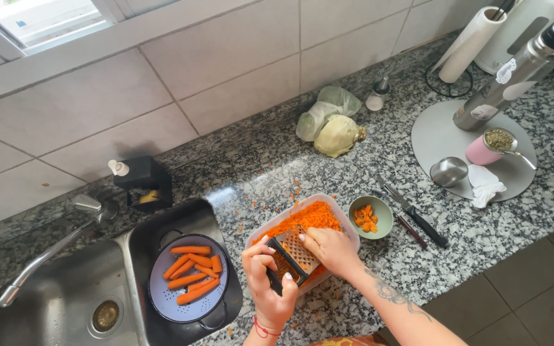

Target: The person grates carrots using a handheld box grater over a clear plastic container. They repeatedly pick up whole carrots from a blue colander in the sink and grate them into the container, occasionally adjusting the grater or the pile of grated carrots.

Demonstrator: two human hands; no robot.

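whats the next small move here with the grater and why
Probably another downward stroke: the right hand presses something against the grater, which the left hand steadies over the tub already piled with shreds. Whole carrots wait in the colander.

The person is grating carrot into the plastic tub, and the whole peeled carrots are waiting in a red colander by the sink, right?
Nearly. The colander is pale blue, not red, as the head view shows. The rest holds: the left hand steadies the grater over the plastic tub of grated carrot while the right hand presses on it, and the whole peeled carrots lie in the colander by the sink.
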